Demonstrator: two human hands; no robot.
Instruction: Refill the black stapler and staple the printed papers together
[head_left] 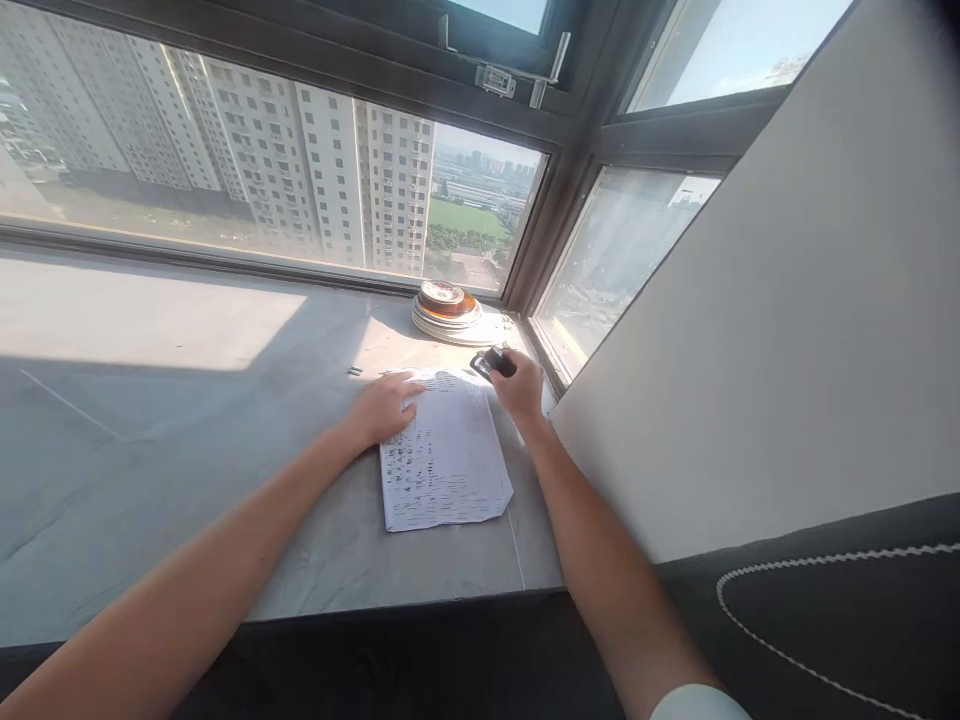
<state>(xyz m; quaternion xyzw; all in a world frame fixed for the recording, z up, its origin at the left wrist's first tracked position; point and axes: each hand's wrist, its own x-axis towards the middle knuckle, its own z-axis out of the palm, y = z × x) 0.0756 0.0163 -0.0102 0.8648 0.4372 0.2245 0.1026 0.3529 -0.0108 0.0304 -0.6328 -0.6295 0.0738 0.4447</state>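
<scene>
A stack of white handwritten paper (457, 450) lies on the grey marble-look sill, its lower right corner bent. My left hand (384, 408) rests flat on the upper left part of the paper, fingers apart. Beyond the paper's upper right corner, my right hand (519, 385) is closed around a small black stapler (496, 362), partly hidden by the fingers. Whether the stapler touches the paper I cannot tell. Two tiny dark strips (355, 371) lie on the sill left of the paper's top edge.
Stacked plates or lids (448, 312) stand in the window corner behind the paper. Dark window frames (517, 250) border the back and right. A white slanted panel (750, 330) rises close to my right arm. A beaded cord (795, 655) hangs at lower right.
</scene>
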